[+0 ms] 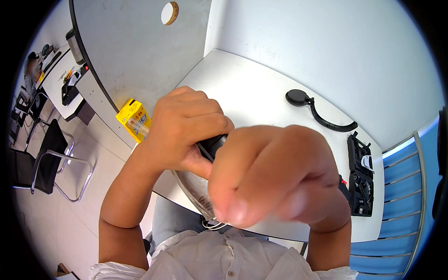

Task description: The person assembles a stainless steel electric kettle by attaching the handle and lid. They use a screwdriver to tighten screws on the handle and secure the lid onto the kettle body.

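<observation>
In front of my chest, my left hand [189,123] is closed round a black part [213,145], which shows only between the hands. Below it is a scuffed grey-brown curved piece [191,184] with small printed marks; whether it joins the black part is hidden. My right hand [280,175] is raised close to the view, slightly blurred, its fingers curled and pressed together. Whatever those fingers hold, if anything, cannot be made out. A pale thin cord [214,227] loops below the grey piece, near my lap.
On the white table [247,79] lies a black curved band with a round pad [322,112]. An open black tool case [360,177] sits at the right, with a red-tipped thing [343,181] beside it. A yellow box [134,119] stands left; chairs [53,156] and a person [31,74] are beyond.
</observation>
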Demonstrator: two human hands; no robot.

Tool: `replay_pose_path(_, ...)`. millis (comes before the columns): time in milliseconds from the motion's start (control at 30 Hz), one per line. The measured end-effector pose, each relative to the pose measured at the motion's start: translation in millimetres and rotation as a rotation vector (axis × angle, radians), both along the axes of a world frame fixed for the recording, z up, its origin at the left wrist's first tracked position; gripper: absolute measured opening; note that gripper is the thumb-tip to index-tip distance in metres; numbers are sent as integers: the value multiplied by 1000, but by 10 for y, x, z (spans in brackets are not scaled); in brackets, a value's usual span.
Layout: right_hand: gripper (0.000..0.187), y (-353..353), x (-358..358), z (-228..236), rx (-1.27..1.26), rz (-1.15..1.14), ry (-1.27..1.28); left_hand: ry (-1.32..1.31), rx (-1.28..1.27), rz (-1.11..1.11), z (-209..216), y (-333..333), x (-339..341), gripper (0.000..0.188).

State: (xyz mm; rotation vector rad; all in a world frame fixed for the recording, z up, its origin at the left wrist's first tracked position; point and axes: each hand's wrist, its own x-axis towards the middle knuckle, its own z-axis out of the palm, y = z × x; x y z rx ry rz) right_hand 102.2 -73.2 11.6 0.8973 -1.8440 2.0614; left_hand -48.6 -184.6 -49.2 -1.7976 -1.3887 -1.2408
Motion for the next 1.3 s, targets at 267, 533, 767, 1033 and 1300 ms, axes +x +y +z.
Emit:
replay_pose_path(267,36,76,-147,-31,26,108,103,109,-23,63,62,-42,8,34)
replay_pose_path(533,27,-6,-132,-45,-134,154,167,106,-75,74,196,-7,94,37)
replay_pose_path(767,21,-35,-14,-14,-53,-57,26,-2,-24,23,14,-20,6,37)
replay_pose_path(1033,20,-40,-74,-71,-46,-149,132,27,-22,-15,145,-40,54,45)
replay_pose_path(1300,21,-68,-202,-135,-91,79,220,76,23,13,-24,-22,-57,41)
